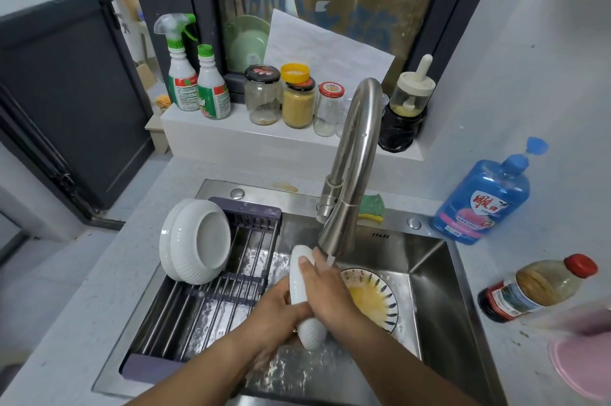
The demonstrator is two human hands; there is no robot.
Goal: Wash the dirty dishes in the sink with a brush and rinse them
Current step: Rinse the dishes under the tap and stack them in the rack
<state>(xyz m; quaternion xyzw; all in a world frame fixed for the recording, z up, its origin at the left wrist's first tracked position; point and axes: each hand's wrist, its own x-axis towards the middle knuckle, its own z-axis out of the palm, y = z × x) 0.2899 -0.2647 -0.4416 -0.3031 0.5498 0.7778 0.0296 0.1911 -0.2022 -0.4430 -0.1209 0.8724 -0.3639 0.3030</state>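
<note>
Hands are closed on a white bowl (310, 331), which is held on edge above the sink (433, 293), just under the spout of the faucet (352, 170); the left hand (276, 308) is curled round the bowl's lower left side, and the right hand (329, 294) is clamped over its right side, with the thumb laid on the ribbed outer wall near the top rim; a thin stream of water is seen at the spout; a patterned plate (373, 301), smeared with yellow residue, is left on the sink floor, partly hidden behind the right hand; a drying rack (246, 208) is set across the sink's left half, and two white bowls (198, 242) are leant on edge at its far left corner; a green and yellow sponge (372, 208) is laid on the back ledge behind the faucet; a blue bottle (482, 203) is stood to the right of the sink.
</note>
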